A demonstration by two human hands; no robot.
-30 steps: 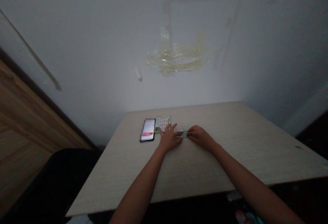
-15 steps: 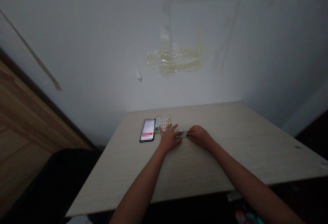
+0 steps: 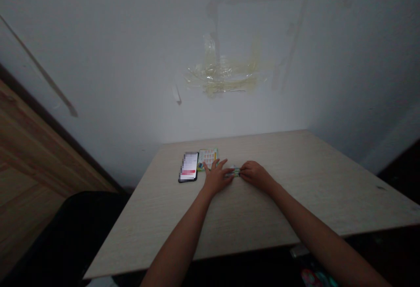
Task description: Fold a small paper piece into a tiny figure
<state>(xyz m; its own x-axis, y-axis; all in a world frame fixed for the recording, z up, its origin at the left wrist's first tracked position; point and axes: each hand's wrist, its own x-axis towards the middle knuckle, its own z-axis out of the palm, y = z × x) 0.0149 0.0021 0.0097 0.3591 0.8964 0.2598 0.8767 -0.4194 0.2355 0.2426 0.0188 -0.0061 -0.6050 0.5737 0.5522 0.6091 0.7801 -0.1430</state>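
Note:
A small, flat green-and-white piece (image 3: 235, 172) lies on the table between my hands, too small to make out its kind. My left hand (image 3: 216, 180) rests with its fingers spread, and some of its fingertips touch the left end of this piece. At the other end, the fingers of my right hand (image 3: 257, 175) are pinched together on the edge of the piece. Behind my left hand lies a printed leaflet (image 3: 208, 156) with rows of small pictures, its lower part covered by the fingers. Beside the leaflet is a phone (image 3: 189, 167) with its screen lit.
The pale wooden table (image 3: 262, 217) stands against a grey wall (image 3: 131, 59) that bears strips of yellowed tape (image 3: 226, 77). A dark chair back (image 3: 88, 208) is at the left, by a wooden panel (image 3: 36, 155). Colourful items (image 3: 315, 277) show below the table's front edge.

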